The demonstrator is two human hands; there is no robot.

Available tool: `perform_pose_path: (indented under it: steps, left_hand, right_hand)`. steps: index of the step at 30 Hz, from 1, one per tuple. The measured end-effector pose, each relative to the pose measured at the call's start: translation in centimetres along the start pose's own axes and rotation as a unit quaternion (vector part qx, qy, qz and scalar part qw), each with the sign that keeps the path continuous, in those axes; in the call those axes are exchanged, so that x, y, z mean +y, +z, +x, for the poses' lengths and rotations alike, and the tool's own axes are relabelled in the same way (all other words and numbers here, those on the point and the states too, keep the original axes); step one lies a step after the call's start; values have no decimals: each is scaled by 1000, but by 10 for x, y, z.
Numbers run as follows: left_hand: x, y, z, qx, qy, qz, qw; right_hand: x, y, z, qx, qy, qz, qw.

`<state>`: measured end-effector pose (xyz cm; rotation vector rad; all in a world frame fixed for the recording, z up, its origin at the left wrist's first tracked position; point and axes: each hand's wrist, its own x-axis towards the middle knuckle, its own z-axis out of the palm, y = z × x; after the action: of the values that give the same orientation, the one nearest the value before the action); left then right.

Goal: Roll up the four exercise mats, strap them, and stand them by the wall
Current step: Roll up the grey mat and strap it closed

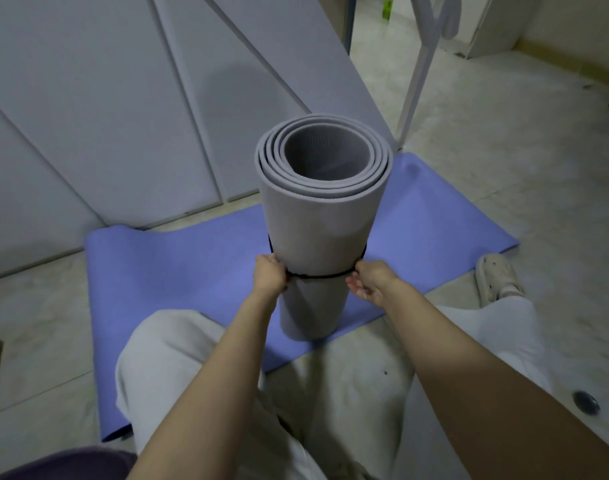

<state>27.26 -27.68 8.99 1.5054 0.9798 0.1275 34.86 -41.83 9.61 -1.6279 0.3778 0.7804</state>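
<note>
**A:** What sort of room is it?

**B:** There's a pale tiled floor (504, 174), with grey wall panels (105, 98) running along the left and back. A white pole (419, 64) rises at the upper right. A blue mat (192, 271) lies flat on the tiles, its far edge near the foot of the panels.

**A:** And the mat being worked on?

**B:** The rolled grey mat (317, 230) stands upright on the blue mat, its lower end close to that mat's near edge. Its open spiral top faces the camera. It stands in front of the panels, apart from them.

**A:** Is it strapped?

**B:** A black strap (318, 276) circles it below the middle and lies tight across the front. It climbs a little higher at both sides of the roll.

**A:** Where are the hands?

**B:** There's one at each side, at strap height. The left hand (270, 273) presses against the roll's left flank, its fingers curled in around the strap where it leaves the front. The right hand (370, 282) is at the right flank. Its thumb and forefinger pinch the strap just where it meets the roll, and its other fingers (356, 289) are loosely curled below, just off the mat's surface.

**A:** So the roll sits between the two hands?

**B:** Yes, it's squarely between them, with the strap's front run stretched from one to the other.

**A:** Anything else?

**B:** The person's pale trousers (348, 393) fill the foreground, and a pale shoe (497, 278) rests on the tiles to the right, beside the blue mat's edge.
</note>
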Motion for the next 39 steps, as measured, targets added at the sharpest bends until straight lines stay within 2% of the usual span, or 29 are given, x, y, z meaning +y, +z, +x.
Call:
perform_pose_path:
  steps: [4,8,9,11,13,15,17,20,22,32,35,37,39]
  left_hand:
    - [-3,-17,-12,-29,-25,-51,998]
    - [-4,-30,-26,-36,-32,-77,996]
    - [0,-30,-28,-19,-12,-57,998]
    - [6,-32,-26,42,73,60,995]
    - [11,-39,-26,123,174,177,961]
    - [19,-49,-22,144,215,148,954]
    - [27,-53,-14,119,187,58,973]
    - [39,-47,-1,44,83,-62,994]
    - [43,-40,7,8,52,-83,995]
    - [49,-28,32,-98,89,57,990]
    - [53,-21,37,-90,85,110,986]
    - [54,-15,38,-60,65,136,987]
    - [52,-11,35,-52,37,121,991]
  right_hand:
    - [0,-4,1,10,-22,-52,998]
    - [0,-8,-2,-28,-10,-69,997]
    - [1,-6,-2,-32,-11,-69,997]
    - [1,-2,-4,-28,-19,-74,997]
    - [1,-3,0,-9,-46,-123,991]
    - [0,-8,3,-6,-74,-167,983]
    - [1,-12,4,-12,-88,-185,979]
    - [5,-10,4,-29,-105,-175,979]
    - [9,-8,5,-32,-121,-172,977]
    - [4,-29,19,-25,-141,-200,969]
    - [6,-24,22,3,-131,-118,984]
    - [2,-19,26,46,-112,-20,992]
    - [-6,-20,33,113,-97,15,989]
